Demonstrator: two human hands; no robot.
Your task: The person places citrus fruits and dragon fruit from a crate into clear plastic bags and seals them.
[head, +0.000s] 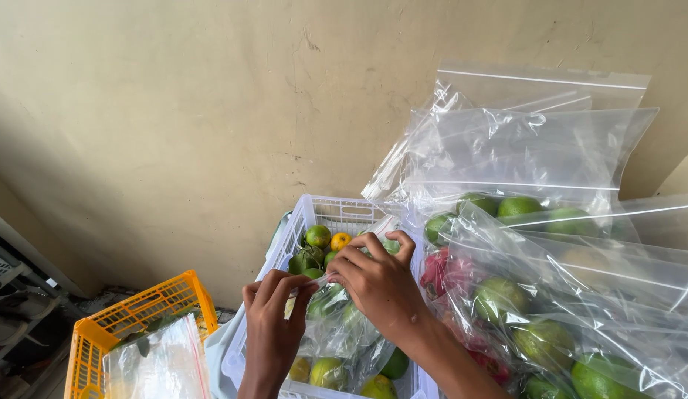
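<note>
Over the white basket (325, 208), at about six o'clock in my view, my left hand (273, 325) and right hand (377, 281) both pinch the top edge of a clear bag (336, 325) of green fruit, fingertips pressed together on the strip between them. The bag hangs just above the loose limes (318, 236). At three o'clock lie filled bags (566, 295); at eight o'clock, a yellow crate (140, 310). I judge the slick film could slip if either pinch eases, dropping the fruit.
</note>
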